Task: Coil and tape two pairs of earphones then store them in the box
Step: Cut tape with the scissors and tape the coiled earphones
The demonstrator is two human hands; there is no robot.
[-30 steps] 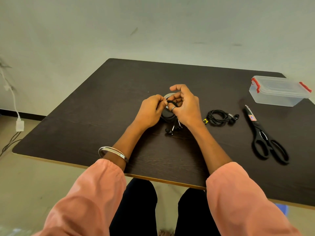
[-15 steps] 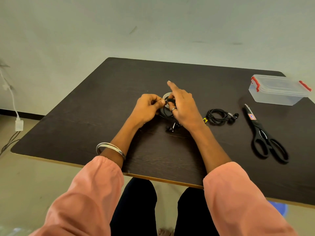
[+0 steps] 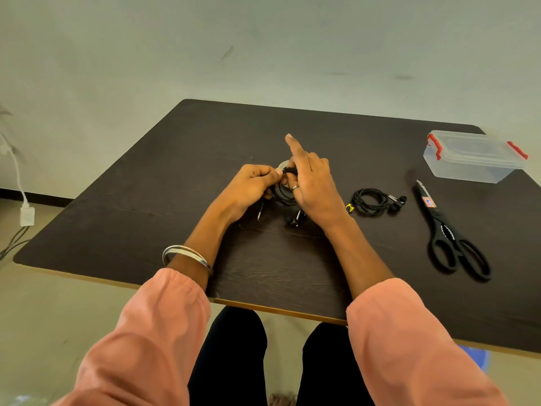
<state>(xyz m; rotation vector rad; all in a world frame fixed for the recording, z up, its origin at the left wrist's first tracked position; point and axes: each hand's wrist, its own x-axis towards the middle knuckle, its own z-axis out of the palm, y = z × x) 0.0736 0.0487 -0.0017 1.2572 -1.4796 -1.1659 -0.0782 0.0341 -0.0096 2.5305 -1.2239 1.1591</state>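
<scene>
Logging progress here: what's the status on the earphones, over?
Left hand and right hand both gripping the first earphones over the tape roll. Second earphones coiled, waiting. Box lidded. Nothing in the way.

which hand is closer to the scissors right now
Right. The right hand sits mid-table working the earphone cable, with the coiled earphones between it and the scissors. The left hand is farther off, beyond the right hand.

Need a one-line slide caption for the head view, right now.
Both hands, left hand and right hand, work one earphone coil; second coil waits beside scissors.
</scene>
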